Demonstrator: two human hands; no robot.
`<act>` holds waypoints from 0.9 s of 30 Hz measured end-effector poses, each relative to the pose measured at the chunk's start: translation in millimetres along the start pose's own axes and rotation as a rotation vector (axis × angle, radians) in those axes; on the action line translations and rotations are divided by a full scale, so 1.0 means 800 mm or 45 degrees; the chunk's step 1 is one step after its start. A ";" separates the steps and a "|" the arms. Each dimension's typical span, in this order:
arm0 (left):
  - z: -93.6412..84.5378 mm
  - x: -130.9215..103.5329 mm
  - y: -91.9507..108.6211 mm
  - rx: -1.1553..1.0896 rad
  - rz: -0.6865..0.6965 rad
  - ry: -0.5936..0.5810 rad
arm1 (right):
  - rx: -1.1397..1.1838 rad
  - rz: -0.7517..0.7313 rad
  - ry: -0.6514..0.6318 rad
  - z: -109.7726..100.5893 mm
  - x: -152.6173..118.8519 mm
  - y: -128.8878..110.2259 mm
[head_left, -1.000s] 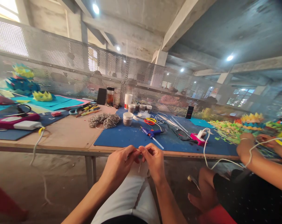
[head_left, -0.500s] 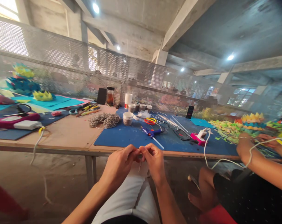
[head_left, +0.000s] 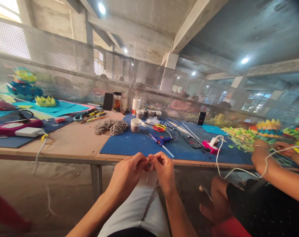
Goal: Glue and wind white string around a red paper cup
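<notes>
My left hand point(head_left: 129, 169) and my right hand point(head_left: 163, 169) meet fingertip to fingertip over my lap, just short of the table's front edge. Both are closed in a pinch on a thin strand of cord point(head_left: 147, 177), whose loose end dangles below the fingers. The part between the fingertips is mostly hidden. Beyond my hands, a blue glue gun point(head_left: 160, 139) lies on the blue mat point(head_left: 124, 144) with a glue stick poking out. A coil of grey-brown cord point(head_left: 111, 127) rests to its left, beside a paper cup point(head_left: 136, 125).
Orange-handled scissors point(head_left: 159, 127), more cups, a drink jar point(head_left: 117, 102) and a pink power strip point(head_left: 210, 147) stand along the table. Its white cable point(head_left: 234, 169) droops over the right front edge. A co-worker's arm point(head_left: 275, 169) reaches in at right, near paper scraps point(head_left: 240, 135).
My hands stay pinched together in almost the same spot. The dangling strand end has shifted very slightly to the left.
</notes>
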State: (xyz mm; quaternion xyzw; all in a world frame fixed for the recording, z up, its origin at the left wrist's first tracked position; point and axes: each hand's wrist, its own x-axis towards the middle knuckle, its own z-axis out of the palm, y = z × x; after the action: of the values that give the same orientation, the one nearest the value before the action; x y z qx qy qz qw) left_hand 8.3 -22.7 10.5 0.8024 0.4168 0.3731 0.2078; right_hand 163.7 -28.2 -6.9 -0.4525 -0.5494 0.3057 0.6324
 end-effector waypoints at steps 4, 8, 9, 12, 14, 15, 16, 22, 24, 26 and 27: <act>0.000 0.002 0.003 0.010 -0.011 -0.014 | 0.005 -0.009 0.005 -0.001 0.001 0.002; 0.002 0.003 0.004 0.061 -0.033 0.035 | -0.022 -0.017 0.008 -0.001 0.001 0.002; 0.003 0.003 0.003 0.062 -0.033 0.049 | -0.023 -0.017 0.002 0.000 0.001 0.001; 0.003 0.002 0.001 0.042 -0.003 0.053 | -0.005 -0.004 -0.011 0.000 0.000 -0.001; 0.002 0.002 0.001 0.024 0.013 0.038 | 0.004 0.002 -0.011 0.000 0.000 -0.001; 0.002 0.002 0.001 0.020 0.013 0.027 | 0.005 0.001 -0.010 0.000 0.000 -0.001; 0.001 0.002 0.001 0.020 0.009 0.014 | 0.003 0.001 -0.007 0.000 0.000 0.000; 0.001 0.002 0.002 0.037 -0.021 0.024 | -0.014 0.004 0.005 -0.001 0.001 0.002; 0.003 0.003 0.001 0.041 -0.023 0.046 | -0.027 -0.002 -0.002 0.000 0.001 0.001; 0.003 0.003 0.000 0.041 -0.012 0.043 | -0.030 -0.010 -0.003 0.000 0.001 0.000; 0.003 0.003 0.000 0.036 -0.005 0.033 | -0.025 -0.011 -0.003 0.000 0.001 0.000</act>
State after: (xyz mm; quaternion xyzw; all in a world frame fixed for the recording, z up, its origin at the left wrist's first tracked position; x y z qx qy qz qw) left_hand 11.4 -20.6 9.7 0.7997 0.4261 0.3771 0.1916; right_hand 163.4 -27.6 -6.2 -0.4560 -0.5549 0.2981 0.6287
